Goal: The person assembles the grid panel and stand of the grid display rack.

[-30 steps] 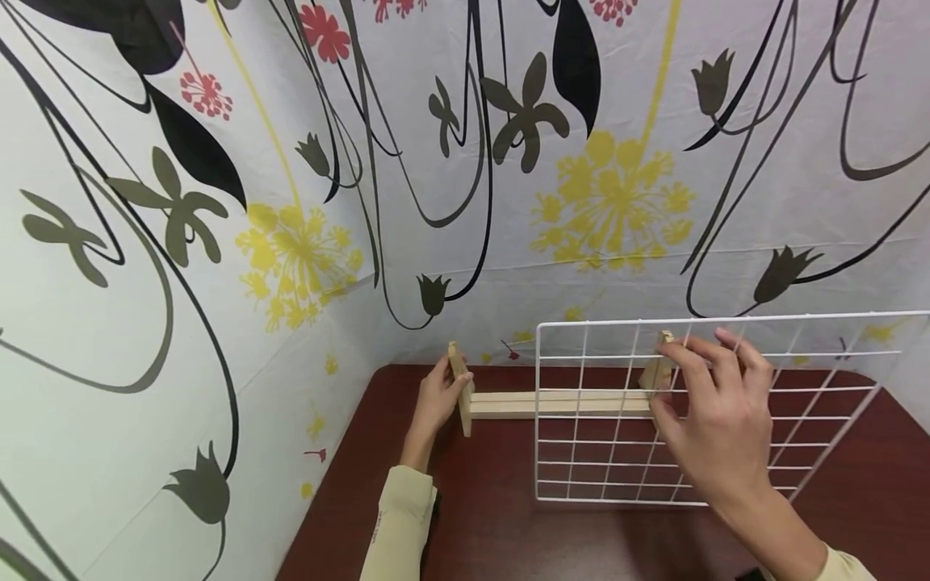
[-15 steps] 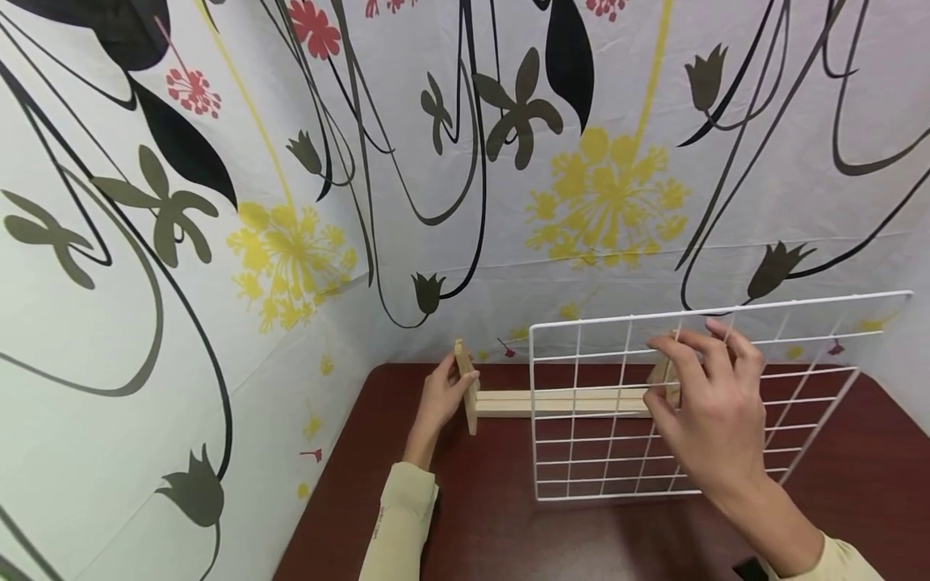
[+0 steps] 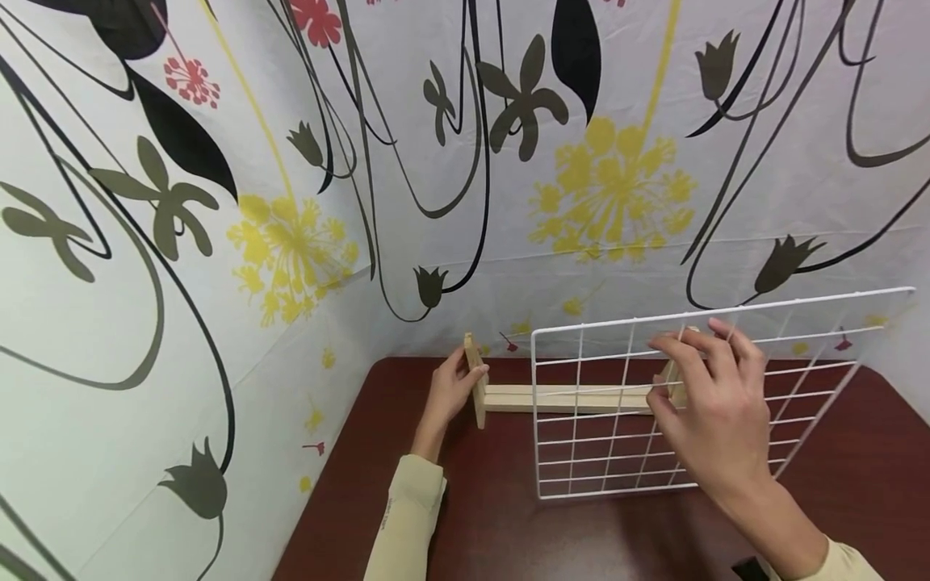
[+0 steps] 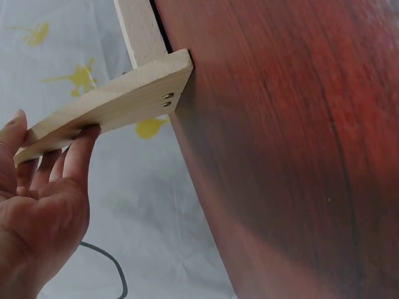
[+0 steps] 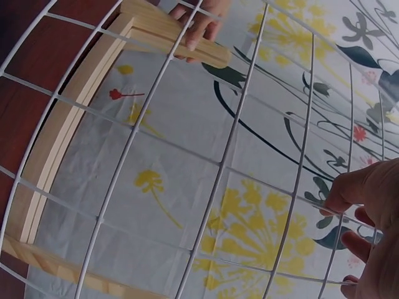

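At the far side of the table stands a light wooden stand: a grooved crossbar (image 3: 508,398) between two upright end pieces. My left hand (image 3: 445,391) holds the left end piece (image 3: 479,403), thumb on one face and fingers on the other. Two screw heads (image 4: 167,99) show low on its outer face. A white wire grid panel (image 3: 536,420) is held tilted in front of the stand's right part. My right hand (image 3: 715,403) grips the grid's wires with curled fingers. The right end piece (image 5: 81,277) is partly hidden behind that hand in the head view.
A dark red-brown table (image 3: 567,532) carries the stand. Its far and left edges meet a white flower-patterned cloth (image 3: 327,242) that hangs behind and at the left. A small black item (image 3: 748,569) shows beside the right sleeve.
The stand has shifted slightly to the right with my left hand on it. The grid's right side has tilted up, its upper right corner moving up and left.
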Demonstrator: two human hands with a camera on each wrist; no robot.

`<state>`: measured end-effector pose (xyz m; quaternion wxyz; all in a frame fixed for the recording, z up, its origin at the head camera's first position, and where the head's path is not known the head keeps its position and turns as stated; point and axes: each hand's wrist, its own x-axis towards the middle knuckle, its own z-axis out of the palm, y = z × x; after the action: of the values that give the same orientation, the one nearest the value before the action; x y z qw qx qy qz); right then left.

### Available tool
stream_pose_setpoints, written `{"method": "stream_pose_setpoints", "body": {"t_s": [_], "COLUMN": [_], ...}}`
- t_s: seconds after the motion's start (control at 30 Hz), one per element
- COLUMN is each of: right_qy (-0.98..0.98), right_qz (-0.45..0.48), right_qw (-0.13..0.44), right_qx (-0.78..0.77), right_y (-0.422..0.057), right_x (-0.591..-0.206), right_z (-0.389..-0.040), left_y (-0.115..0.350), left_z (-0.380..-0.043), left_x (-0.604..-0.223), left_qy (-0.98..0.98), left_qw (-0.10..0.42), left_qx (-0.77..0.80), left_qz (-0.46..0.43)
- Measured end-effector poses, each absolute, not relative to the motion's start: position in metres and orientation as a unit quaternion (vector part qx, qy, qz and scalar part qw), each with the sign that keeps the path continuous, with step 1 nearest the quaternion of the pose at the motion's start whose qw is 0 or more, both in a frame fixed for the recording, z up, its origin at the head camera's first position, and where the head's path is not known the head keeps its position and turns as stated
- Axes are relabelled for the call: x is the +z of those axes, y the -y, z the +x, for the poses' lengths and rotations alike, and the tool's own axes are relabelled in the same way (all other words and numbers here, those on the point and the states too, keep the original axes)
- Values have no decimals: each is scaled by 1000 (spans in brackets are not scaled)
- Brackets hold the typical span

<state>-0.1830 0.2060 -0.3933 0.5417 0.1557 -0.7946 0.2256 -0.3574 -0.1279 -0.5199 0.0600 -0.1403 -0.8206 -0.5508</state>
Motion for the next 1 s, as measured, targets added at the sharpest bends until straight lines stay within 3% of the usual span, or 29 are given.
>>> {"method": "stream_pose_setpoints", "body": {"t_s": [0.53,1.0], "right_qy": [803,782], "right_qz": [154,163], "right_qw": [530,573], "right_qx": [223,182], "right_y": [-206,-203], "right_x": [-389,-357], "right_z": [-183,-196], "left_y": [113,112], "left_z": [-356,-359], "left_x": [-524,-523], "left_qy": [803,802], "left_qw": [36,46], "left_qx": [-580,-583], "left_qz": [-132,-121]}}
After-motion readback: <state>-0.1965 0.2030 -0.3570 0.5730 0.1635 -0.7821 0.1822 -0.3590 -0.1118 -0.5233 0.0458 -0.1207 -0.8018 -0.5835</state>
